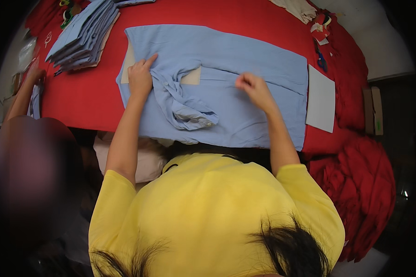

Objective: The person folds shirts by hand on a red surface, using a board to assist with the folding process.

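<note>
A light blue shirt (pixel 245 115) lies spread over the red-covered table in front of me, with a bunched, buttoned part twisted across its left half. Pale cream board (pixel 191 77) shows through a gap in the cloth. My left hand (pixel 141 78) is closed on the shirt at the upper end of that bunch, one finger stretched out. Over the shirt's right half, my right hand (pixel 256 90) is raised a little, its fingers curled together. Whatever may be between those fingers is too small to make out.
A stack of folded blue garments (pixel 81 39) stands at the far left, near a co-worker's arm (pixel 23 94). A white board (pixel 320 99) lies right of the shirt, with blue-handled scissors (pixel 321 60) beyond it. Red cloth (pixel 356 194) is heaped at the right.
</note>
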The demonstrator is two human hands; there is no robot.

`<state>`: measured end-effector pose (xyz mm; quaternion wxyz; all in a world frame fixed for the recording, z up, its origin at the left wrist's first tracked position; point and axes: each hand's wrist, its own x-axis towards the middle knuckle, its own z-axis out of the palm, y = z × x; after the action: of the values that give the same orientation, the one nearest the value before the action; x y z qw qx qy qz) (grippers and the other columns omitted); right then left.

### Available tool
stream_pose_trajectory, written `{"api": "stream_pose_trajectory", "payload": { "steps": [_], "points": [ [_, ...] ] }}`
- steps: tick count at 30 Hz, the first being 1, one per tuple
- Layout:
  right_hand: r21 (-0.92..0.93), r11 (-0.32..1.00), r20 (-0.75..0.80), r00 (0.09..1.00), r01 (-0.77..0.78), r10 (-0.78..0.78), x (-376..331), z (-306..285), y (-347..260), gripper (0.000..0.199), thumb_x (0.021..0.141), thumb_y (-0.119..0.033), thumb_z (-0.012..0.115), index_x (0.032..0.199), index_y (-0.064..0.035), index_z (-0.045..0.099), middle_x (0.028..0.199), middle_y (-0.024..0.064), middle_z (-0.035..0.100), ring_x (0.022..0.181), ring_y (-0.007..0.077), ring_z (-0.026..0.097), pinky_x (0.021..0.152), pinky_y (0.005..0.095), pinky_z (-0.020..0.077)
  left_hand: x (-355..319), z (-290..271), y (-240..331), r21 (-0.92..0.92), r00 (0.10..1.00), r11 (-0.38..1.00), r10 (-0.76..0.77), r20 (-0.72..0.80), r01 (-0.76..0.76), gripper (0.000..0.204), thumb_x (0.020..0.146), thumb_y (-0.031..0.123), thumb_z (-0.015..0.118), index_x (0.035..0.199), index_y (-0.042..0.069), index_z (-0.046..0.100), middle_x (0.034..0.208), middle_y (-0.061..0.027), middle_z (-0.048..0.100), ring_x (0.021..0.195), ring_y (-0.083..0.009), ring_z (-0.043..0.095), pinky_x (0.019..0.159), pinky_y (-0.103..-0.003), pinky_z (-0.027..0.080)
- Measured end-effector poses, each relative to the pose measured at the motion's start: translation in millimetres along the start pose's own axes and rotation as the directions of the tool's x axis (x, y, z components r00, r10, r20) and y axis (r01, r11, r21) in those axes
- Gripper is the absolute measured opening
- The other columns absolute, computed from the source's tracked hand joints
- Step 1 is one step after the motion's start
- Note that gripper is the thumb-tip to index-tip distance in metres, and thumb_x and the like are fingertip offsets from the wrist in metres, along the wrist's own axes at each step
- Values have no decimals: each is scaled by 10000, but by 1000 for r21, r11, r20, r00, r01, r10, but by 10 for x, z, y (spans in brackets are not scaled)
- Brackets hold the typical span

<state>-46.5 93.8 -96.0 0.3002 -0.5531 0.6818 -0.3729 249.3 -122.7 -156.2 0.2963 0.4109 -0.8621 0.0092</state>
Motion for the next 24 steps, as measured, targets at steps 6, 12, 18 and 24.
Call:
{"api": "stream_pose_trajectory", "payload": {
  "steps": [6, 12, 18, 24],
  "points": [
    [-731, 665, 644, 472, 151, 602, -1484, -160, -588, 350, 836, -412, 643, 967, -88, 655, 984, 166, 646, 945, 349, 599, 806, 444, 465, -12, -88, -6, -39, 998, 998, -43, 46, 44, 481, 797, 23, 459, 1214, 199, 623, 848, -80, 592, 858, -267, 578, 785, -381, 401],
    [-234, 925, -6, 951, 299, -309, -1094, 616, -585, 360, 820, -266, 699, 1099, -54, 617, 1130, 152, 600, 992, 327, 581, 855, 402, 471, 38, -109, -104, -162, 987, 987, 10, 159, 16, 436, 794, 160, 596, 1229, 188, 610, 859, -99, 597, 879, -273, 587, 783, -376, 423],
    [193, 873, 19, 888, 448, -460, -166, 581, -864, 300, 870, -85, 608, 1168, -59, 598, 1023, 105, 638, 932, 220, 602, 791, 291, 463, 163, -414, -230, -179, 890, 969, -76, 449, 173, 494, 703, 210, 708, 1188, 170, 621, 1070, -108, 568, 1000, -290, 569, 881, -374, 452],
    [-253, 957, -376, 897, 142, -232, 296, -128, -207, 346, 804, -25, 589, 1148, -47, 607, 1055, 126, 633, 958, 248, 594, 884, 330, 443, 453, -570, -52, 57, 852, 996, -83, 516, 62, 574, 632, 271, 806, 1135, 84, 601, 1237, -86, 529, 1163, -292, 484, 997, -427, 377]
  ]
}}
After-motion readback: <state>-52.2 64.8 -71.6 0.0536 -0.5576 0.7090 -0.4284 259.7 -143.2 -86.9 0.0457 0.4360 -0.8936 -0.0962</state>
